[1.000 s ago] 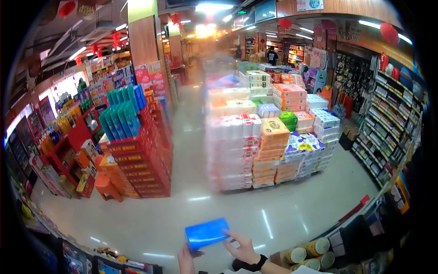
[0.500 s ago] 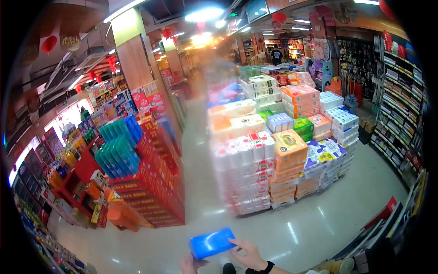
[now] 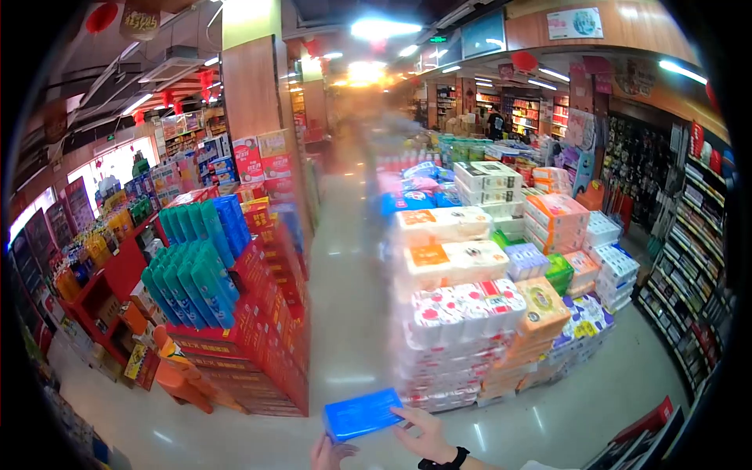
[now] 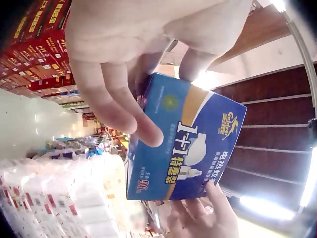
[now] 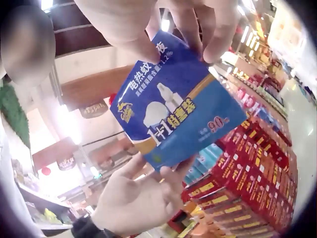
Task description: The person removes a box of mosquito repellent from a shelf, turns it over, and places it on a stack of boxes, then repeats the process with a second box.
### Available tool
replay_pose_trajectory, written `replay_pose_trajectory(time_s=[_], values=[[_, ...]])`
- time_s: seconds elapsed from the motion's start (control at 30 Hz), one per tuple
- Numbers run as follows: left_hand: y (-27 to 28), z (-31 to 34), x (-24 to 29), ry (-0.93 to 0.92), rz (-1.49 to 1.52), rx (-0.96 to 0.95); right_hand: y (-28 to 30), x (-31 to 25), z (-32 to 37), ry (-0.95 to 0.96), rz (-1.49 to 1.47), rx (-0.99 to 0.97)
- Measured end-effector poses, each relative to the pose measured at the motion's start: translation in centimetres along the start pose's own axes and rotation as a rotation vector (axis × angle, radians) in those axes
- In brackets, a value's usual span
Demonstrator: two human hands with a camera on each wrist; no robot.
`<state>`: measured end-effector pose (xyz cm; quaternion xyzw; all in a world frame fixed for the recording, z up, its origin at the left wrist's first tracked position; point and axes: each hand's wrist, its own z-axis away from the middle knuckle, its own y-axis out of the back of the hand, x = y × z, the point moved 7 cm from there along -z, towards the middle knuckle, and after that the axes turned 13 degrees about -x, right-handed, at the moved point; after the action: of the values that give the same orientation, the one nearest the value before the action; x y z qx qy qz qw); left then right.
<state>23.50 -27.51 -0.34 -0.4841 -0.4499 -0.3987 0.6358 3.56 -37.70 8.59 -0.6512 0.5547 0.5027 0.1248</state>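
Note:
A blue box is held between both hands, low in the head view. My left hand grips its left end, while my right hand pinches the right end. In the left wrist view the printed face of the box is seen with the left hand's fingers bent round one end. The right wrist view has the box tilted, the right hand holding its upper end and the left hand at its lower edge.
Stacked tissue packs stand ahead to the right. Red cartons topped with teal packs are on the left, near an orange stool. An aisle floor runs between them; a shelf rack lines the right.
The head view has shifted, and the tissue stacks and red cartons appear larger and nearer. Both hands still hold the blue box, with little change in their grip.

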Motion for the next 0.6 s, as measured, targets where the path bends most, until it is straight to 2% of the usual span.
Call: replay_pose_trajectory(time_s=[0.1, 0.2, 0.33, 0.43, 0.53, 0.6], values=[[3.7, -3.7, 1.8, -0.088, -0.204, 0.024, -2.5, 1.0, -5.8, 0.003, 0.096, -0.069], [5.4, -7.6, 3.7, -0.107, 0.123, 0.053, -5.0, 2.1, -9.8, 0.058, 0.05, -0.068], [7.7, -10.2, 6.8, 0.073, -0.147, 0.113, -7.6, 4.3, -15.0, 0.053, 0.014, -0.066], [10.6, -15.1, 5.1, -0.103, 0.089, 0.094, -9.4, 8.0, -19.1, 0.043, 0.063, -0.062], [13.4, -20.9, 4.7, -0.09, -0.072, 0.07, -10.3, 10.7, -24.9, 0.044, -0.079, -0.117], [15.2, -25.5, 4.5, -0.106, 0.145, 0.101, -11.0, 13.3, -28.8, 0.101, -0.084, -0.118]])
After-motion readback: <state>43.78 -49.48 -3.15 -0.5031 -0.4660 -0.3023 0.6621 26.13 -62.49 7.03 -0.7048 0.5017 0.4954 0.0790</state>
